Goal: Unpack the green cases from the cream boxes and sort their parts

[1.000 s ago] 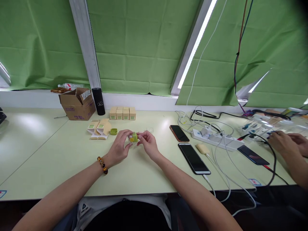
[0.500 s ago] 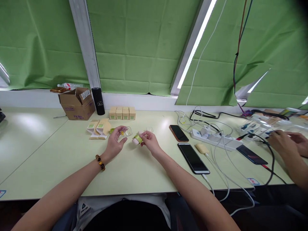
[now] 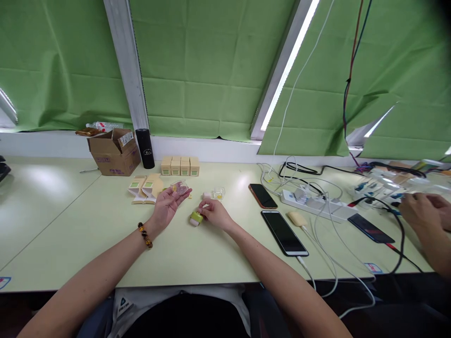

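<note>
My left hand (image 3: 167,205) is turned palm up, with a small clear plastic case (image 3: 180,187) resting on its fingers. My right hand (image 3: 215,213) pinches a small green-and-white case (image 3: 196,218) at or just above the tabletop. Just beyond my right hand are a small white piece (image 3: 206,194) and a second clear plastic case (image 3: 219,192) with something yellow in it. A tiny yellow piece (image 3: 190,196) is between my hands. Opened cardboard boxes (image 3: 145,188) with green labels are to the left of my left hand.
Several small closed boxes (image 3: 180,166) line the back, near a black cylinder (image 3: 144,149) and a larger carton (image 3: 114,152). Phones (image 3: 284,233), a power strip (image 3: 313,204) and tangled cables lie to the right. Another person's hands (image 3: 421,213) are at the far right.
My right hand has moved down and slightly left with the green-and-white case. My left hand has turned palm up, its fingers opening out beneath the clear case. A white piece now shows beyond my right hand.
</note>
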The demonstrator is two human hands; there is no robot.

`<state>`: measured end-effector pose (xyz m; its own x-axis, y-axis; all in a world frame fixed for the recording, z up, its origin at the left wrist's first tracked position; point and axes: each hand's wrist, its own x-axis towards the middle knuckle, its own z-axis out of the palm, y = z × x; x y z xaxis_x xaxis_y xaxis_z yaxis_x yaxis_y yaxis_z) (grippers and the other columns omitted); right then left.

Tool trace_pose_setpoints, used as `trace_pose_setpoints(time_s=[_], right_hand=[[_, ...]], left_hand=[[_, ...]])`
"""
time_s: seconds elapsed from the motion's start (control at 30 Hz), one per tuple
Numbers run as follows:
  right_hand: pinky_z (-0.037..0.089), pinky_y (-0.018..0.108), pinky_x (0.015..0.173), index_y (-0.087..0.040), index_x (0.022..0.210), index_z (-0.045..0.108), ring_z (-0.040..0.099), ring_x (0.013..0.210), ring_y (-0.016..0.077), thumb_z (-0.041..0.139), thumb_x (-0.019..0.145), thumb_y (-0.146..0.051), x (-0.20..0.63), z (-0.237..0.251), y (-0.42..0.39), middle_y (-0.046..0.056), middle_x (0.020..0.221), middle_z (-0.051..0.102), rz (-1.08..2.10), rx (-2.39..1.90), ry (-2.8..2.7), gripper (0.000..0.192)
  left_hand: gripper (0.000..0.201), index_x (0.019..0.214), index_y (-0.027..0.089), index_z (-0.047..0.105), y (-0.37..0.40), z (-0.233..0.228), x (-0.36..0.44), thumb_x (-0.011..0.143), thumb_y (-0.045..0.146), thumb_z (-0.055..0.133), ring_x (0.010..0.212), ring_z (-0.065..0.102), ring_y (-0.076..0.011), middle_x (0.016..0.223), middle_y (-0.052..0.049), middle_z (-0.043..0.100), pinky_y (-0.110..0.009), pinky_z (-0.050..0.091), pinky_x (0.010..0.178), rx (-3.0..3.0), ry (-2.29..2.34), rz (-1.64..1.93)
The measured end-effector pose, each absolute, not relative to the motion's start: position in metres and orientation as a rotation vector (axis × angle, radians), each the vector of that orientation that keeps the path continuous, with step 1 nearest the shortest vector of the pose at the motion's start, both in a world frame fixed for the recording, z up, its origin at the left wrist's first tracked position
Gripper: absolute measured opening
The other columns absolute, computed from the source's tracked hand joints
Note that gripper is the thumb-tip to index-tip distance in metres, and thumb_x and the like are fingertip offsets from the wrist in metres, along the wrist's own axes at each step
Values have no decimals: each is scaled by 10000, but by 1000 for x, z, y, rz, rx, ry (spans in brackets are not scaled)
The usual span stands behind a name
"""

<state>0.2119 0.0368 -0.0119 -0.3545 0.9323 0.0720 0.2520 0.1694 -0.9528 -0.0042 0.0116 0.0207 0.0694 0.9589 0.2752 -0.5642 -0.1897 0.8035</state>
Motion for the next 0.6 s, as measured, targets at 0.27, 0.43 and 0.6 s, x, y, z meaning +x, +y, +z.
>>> trace_pose_setpoints(time_s=[0.27,0.43,0.6], right_hand=[[489,294,631,-241,841,682,657,638,178,701,845,-351,208,-14,35,-24,669,715,1136,-1089,-1740,112],[566,372,810,-233,921,742,748,883,225,675,895,-337,208,-14,35,45,914,806,1089,-1047,-1760,127],[552,384,794,-263,1088,725,703,980,237,617,954,-318,209,0,24,67,1114,772,778,-1030,-1768,180]], left_hand=[[528,1278,175,669,11,18,-4,823,350,872,1232,718,-303,1274,-135,742,-560,444,1225,1126,628,1543],[605,1296,184,608,8,16,2,790,348,898,1267,677,-284,1326,-152,700,-517,471,1189,1261,794,1589],[550,1222,211,577,8,9,7,782,319,889,1199,662,-260,1224,-113,673,-483,507,1129,1493,936,1676]])
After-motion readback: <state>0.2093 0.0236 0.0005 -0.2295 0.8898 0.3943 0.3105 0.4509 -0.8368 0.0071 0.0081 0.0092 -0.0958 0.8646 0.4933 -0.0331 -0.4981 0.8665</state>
